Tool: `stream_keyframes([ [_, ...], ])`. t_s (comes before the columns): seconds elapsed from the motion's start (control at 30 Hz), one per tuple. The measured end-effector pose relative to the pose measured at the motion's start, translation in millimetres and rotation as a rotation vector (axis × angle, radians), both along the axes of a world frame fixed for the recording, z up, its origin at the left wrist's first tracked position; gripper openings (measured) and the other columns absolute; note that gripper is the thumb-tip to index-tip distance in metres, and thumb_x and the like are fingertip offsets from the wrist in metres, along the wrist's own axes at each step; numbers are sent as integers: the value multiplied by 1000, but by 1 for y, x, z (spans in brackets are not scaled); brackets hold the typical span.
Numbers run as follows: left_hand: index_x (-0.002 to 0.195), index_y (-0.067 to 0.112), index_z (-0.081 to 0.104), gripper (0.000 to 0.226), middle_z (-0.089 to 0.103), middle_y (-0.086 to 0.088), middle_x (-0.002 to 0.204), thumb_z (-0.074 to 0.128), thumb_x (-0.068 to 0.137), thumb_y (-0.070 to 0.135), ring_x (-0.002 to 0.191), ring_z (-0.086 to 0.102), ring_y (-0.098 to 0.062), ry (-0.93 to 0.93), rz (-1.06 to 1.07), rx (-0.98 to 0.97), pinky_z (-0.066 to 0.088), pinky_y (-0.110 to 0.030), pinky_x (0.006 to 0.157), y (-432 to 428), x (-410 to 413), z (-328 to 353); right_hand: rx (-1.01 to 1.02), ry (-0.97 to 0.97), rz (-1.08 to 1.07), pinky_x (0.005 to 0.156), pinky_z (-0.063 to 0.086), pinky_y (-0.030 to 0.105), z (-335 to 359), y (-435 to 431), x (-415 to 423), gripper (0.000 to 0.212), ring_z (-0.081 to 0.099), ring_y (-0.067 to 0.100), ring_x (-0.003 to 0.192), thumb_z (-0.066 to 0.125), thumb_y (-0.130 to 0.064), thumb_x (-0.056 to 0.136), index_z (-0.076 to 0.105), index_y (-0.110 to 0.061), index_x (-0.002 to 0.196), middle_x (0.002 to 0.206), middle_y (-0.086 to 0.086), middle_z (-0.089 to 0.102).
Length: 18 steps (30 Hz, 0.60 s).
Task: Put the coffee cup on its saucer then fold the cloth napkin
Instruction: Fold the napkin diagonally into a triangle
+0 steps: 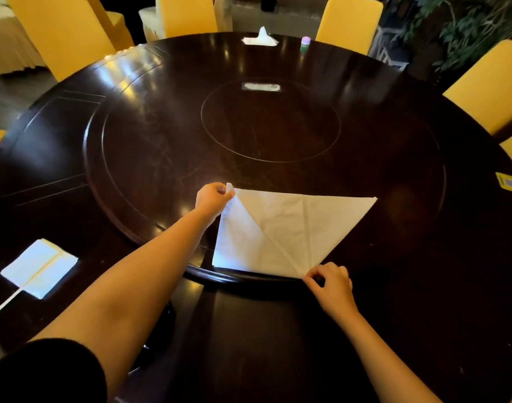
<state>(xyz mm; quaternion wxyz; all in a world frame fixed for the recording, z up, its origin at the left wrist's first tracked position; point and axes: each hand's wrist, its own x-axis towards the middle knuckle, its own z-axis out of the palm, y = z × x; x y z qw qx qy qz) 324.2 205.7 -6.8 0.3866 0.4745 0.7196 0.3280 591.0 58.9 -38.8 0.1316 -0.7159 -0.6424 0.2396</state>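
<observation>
Right-edge cards (510, 184) cut off; far label (261, 86) too blurred to read; napkin (281, 228) corners hidden by fingers.

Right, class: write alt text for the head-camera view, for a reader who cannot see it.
Two bare hands hold a white napkin on a dark round table: the left hand pinches its far left corner, the right hand its near corner. Yellow chairs ring the table; another folded napkin lies at left.
</observation>
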Motion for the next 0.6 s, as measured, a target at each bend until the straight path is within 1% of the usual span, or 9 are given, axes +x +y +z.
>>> stream_keyframes([
  [0.07,70,20,55,21,60,-10,85,59,88,29,82,57,-22,37,0,-17,49,-35,80,9,0,-6,42,48,-32,75,32,31,2,0,-3,10,44,17,88,64,-34,83,65,-25,81,79,-8,51],
  [0.1,80,17,60,14,61,-12,93,60,88,28,88,58,-23,52,1,-30,48,-35,84,11,-1,-9,53,73,-44,74,32,31,3,0,-4,8,44,16,86,64,-34,83,64,-26,81,77,-9,51],
  [0.13,96,12,63,18,63,-13,102,60,88,28,95,59,-25,66,3,-37,48,-35,87,14,-1,-12,57,89,-50,74,31,30,3,0,-6,8,43,14,84,64,-34,83,64,-26,81,76,-10,51],
  [0.17,110,8,61,29,63,-13,110,61,88,27,101,59,-26,87,1,-47,47,-36,89,15,-2,-15,57,97,-53,74,31,30,2,1,-7,7,42,14,84,64,-34,83,64,-26,81,76,-11,51],
  [0.2,117,7,57,36,62,-13,115,61,88,27,104,59,-26,109,-2,-53,47,-36,90,16,-2,-18,54,101,-60,75,30,29,1,2,-8,7,42,13,83,64,-33,83,63,-27,81,76,-11,51],
  [0.23,120,6,55,38,62,-13,116,61,88,27,104,58,-27,131,-10,-50,47,-36,89,16,-3,-20,52,103,-71,75,30,30,0,3,-10,7,42,13,84,65,-33,83,62,-27,80,75,-11,50],
  [0.4,116,10,56,32,65,-10,101,60,88,25,80,53,-16,218,-3,0,41,-27,71,15,-2,-28,40,121,-128,79,37,35,-1,6,-13,11,43,15,85,65,-31,83,62,-27,73,73,-12,51],
  [0.5,111,10,58,27,65,-9,95,59,88,23,76,52,-15,268,-10,40,38,-26,67,15,-2,-30,11,112,-162,80,35,35,1,8,-13,15,43,16,87,65,-31,82,59,-27,69,76,-10,53],
  [0.6,110,10,60,26,65,-7,95,60,88,24,76,52,-14,302,-14,77,40,-26,68,16,-4,-33,-53,68,-195,80,30,33,4,11,-15,17,42,17,90,64,-34,81,61,-23,68,78,-9,52],
])
